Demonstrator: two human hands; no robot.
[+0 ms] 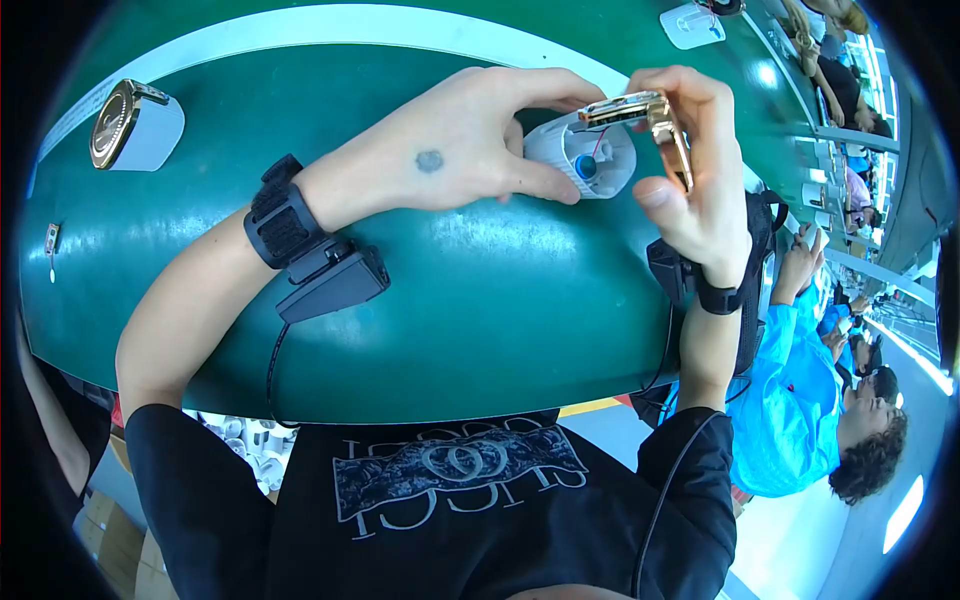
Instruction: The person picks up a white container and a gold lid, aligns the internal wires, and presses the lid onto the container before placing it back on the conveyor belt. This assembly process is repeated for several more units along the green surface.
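My left hand is closed round a white plastic housing lying on its side, its open end facing right. Inside the housing show a round blue part and a thin red wire. My right hand grips a gold-rimmed cover by its edge, thumb and fingers on either side. The cover is tilted at the mouth of the housing, apart from most of its rim; whether its upper corner touches the housing I cannot tell.
At the far left stands a finished-looking white unit with a gold top. A small part lies below it on the green table. Another white housing is at the far right. A co-worker in a blue jacket sits close on my right.
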